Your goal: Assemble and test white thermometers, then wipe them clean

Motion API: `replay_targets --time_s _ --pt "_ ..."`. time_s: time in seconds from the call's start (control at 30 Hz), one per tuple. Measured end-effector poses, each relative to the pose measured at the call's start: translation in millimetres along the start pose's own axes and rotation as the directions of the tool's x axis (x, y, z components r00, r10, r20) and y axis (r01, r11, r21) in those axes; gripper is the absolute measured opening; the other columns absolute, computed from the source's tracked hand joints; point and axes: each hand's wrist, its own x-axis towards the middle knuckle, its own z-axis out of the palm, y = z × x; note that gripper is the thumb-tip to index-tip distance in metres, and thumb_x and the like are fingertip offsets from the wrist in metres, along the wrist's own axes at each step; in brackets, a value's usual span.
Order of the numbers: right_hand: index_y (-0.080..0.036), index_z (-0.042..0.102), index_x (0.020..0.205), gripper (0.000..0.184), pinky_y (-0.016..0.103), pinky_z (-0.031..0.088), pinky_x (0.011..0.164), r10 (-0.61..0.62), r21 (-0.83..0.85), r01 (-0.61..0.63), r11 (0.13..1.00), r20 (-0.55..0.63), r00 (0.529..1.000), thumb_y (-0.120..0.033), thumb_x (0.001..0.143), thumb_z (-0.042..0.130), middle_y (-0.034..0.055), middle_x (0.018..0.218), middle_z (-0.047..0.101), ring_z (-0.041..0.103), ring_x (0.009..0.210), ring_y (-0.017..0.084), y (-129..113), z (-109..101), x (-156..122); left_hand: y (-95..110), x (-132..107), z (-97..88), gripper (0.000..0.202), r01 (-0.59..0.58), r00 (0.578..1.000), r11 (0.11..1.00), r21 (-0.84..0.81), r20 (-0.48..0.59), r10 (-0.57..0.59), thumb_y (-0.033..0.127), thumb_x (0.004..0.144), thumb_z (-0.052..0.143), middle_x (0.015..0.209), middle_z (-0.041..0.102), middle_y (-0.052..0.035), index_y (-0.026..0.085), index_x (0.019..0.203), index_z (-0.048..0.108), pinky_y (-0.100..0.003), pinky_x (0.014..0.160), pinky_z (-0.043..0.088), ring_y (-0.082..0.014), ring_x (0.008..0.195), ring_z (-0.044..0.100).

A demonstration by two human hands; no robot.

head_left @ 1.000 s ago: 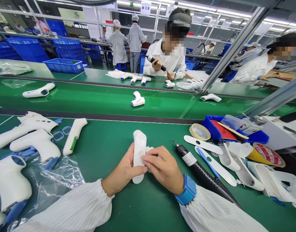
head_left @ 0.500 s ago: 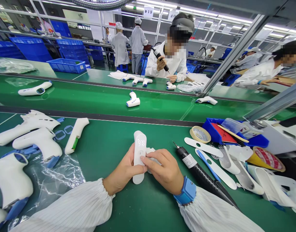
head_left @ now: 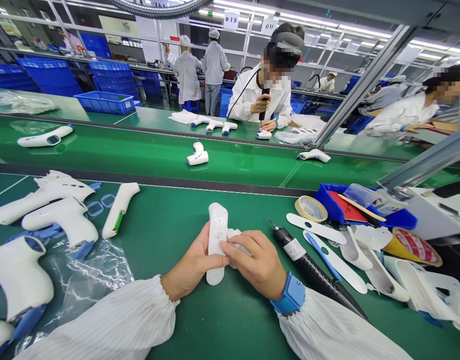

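My left hand [head_left: 190, 267] and my right hand [head_left: 258, 262] both grip a white handheld thermometer [head_left: 217, 235] on the green mat [head_left: 170, 225]. Its lit display shows digits. The left thumb lies along its left side. The right fingers pinch its right side, where a small white part sticks out. A black electric screwdriver [head_left: 312, 272] lies just right of my right wrist, which wears a blue band [head_left: 290, 295].
White thermometer shells [head_left: 57, 200] lie on plastic film at the left. White covers [head_left: 337, 260], tape rolls [head_left: 310, 207] and a blue tray [head_left: 340, 205] fill the right. Thermometers [head_left: 196, 155] ride the green conveyor behind. Workers in white coats [head_left: 269, 92] sit across it.
The thermometers on the conveyor have drifted left. The worker opposite has swung a driver down to a thermometer. My hands have hardly moved.
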Motion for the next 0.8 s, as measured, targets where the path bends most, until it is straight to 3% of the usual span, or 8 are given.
replay_targets --time_s 0.4,0.8 --pt "-0.021 0.063 0.09 0.016 0.029 0.046 0.064 0.036 -0.023 -0.036 0.999 -0.012 0.999 -0.011 0.082 0.054 0.0045 0.082 0.065 0.054 0.074 0.016 -1.7 -0.3 0.4 1.0 0.7 1.3 0.048 0.027 1.0 1.0 -0.011 -0.016 -0.027 0.004 0.063 0.06 0.087 0.055 0.0021 0.022 0.106 0.048 -0.027 0.072 0.037 -0.0129 0.079 0.048" --pt "-0.022 0.064 0.097 0.023 0.03 0.046 0.067 0.025 -0.02 -0.024 1.0 0.029 0.999 -0.009 0.083 0.052 0.0051 0.085 0.065 0.055 0.077 0.016 -1.8 -0.1 0.5 -0.1 1.2 0.0 0.045 0.025 1.0 1.0 0.003 -0.019 -0.025 0.005 0.064 0.06 0.087 0.053 0.0015 0.022 0.105 0.049 -0.027 0.072 0.036 -0.0133 0.079 0.047"
